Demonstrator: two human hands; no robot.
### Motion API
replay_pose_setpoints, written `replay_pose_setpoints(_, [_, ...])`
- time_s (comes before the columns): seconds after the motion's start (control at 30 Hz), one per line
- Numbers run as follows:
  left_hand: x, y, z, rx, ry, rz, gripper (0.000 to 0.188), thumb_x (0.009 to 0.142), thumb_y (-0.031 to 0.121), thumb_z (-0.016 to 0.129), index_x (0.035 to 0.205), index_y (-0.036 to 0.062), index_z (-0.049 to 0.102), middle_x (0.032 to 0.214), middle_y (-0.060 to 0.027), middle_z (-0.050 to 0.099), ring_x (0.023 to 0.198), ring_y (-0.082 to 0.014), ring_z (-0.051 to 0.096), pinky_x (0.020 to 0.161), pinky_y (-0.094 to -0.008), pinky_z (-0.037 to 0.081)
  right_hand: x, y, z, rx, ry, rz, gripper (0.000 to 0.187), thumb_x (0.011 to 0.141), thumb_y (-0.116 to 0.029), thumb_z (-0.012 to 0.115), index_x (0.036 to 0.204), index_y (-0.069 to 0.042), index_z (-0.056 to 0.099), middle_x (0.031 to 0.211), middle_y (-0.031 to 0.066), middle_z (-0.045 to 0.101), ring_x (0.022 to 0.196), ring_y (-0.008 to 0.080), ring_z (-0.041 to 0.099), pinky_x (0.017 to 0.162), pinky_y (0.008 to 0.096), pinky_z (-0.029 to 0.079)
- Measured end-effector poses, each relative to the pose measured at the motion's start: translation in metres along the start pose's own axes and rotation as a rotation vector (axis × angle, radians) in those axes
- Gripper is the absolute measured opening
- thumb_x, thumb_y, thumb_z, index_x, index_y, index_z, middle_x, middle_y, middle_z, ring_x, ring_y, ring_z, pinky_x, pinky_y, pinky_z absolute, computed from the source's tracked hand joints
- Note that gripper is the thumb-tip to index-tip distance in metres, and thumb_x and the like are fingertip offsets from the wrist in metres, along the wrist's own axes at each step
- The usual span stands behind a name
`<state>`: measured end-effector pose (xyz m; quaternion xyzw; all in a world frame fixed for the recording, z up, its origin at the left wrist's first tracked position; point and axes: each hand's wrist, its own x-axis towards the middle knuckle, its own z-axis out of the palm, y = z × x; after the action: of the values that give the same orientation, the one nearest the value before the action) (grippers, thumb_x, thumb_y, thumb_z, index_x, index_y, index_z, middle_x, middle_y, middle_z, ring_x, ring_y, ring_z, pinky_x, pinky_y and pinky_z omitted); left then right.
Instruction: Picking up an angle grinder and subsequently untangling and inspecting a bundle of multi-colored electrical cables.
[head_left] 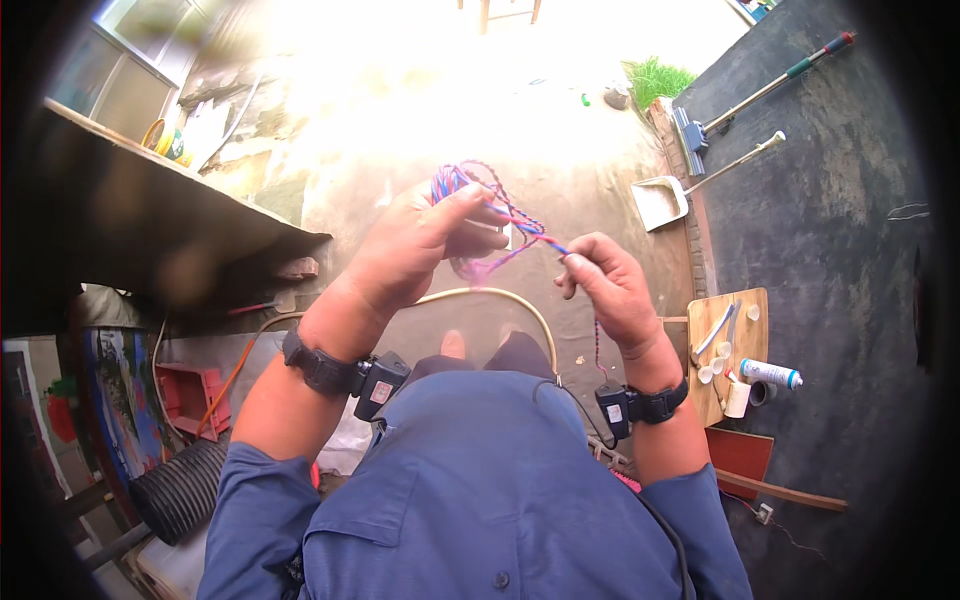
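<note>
A coil of twisted red and blue wire (pixel 449 183) is held in my left hand (pixel 408 238), with the thumb pressed over its strands. Loose loops of the same wire hang out past the fingers. From the coil a stretch of wire runs across to my right hand (pixel 618 292), which pinches it between thumb and forefinger. A thin dark twisted strand drops below the right hand toward the wrist. Both hands are raised in front of my chest, the left slightly farther out. The left fingertips are partly hidden behind the wire.
A pale hose (pixel 545 318) curves over the floor below my hands. To the right are a mop (pixel 692 140), a white dustpan (pixel 660 203), a wooden board (pixel 745 325) with small white pieces, and a spray can (pixel 772 375). A red crate (pixel 192 398) and black corrugated pipe (pixel 180 490) are at left.
</note>
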<state>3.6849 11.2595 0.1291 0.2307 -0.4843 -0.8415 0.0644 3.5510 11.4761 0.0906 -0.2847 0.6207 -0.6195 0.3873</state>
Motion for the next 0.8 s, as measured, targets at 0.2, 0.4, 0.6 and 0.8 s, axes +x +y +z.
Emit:
replay_pose_setpoints(0.2, [0.065,0.033,-0.052,0.043,0.099,0.007,0.022,0.095,0.023,0.062,0.096,0.0013,0.064,0.082,-0.0062,0.064,0.072,-0.0165,0.064,0.065,-0.0297,0.054,0.062,0.018,-0.086,0.057,0.405,-0.099,0.011,0.098,-0.014,0.057,0.098,-0.004,0.062,0.080,0.0001,0.059,0.071,0.0091,0.058,0.071,0.0250,0.051])
replay_pose_setpoints(0.4, [0.144,0.103,-0.097,0.029,0.237,0.223,0.024,0.096,0.023,0.062,0.099,-0.0005,0.063,0.080,-0.0073,0.064,0.070,-0.0166,0.063,0.062,-0.0304,0.055,0.114,0.111,-0.194,0.102,0.619,0.198,0.014,0.096,-0.020,0.061,0.096,-0.006,0.061,0.079,-0.0017,0.059,0.071,0.0091,0.058,0.071,0.0244,0.052])
replay_pose_setpoints(0.6, [0.225,0.197,-0.115,-0.117,0.220,0.443,0.024,0.098,0.025,0.058,0.101,0.0015,0.063,0.086,-0.0089,0.067,0.078,-0.0217,0.066,0.074,-0.0344,0.055,0.161,0.177,-0.261,-0.011,0.602,0.649,0.022,0.092,-0.023,0.064,0.104,-0.004,0.062,0.089,0.0023,0.063,0.082,0.0122,0.060,0.074,0.0270,0.048])
replay_pose_setpoints(0.8, [0.315,0.249,-0.093,0.026,0.204,0.457,0.023,0.099,0.022,0.055,0.105,0.0013,0.062,0.093,-0.0105,0.069,0.086,-0.0231,0.068,0.082,-0.0359,0.054,0.299,0.102,-0.232,-0.200,0.375,0.519,0.041,0.092,-0.027,0.064,0.123,-0.002,0.057,0.106,0.0044,0.065,0.096,0.0126,0.061,0.078,0.0254,0.046])
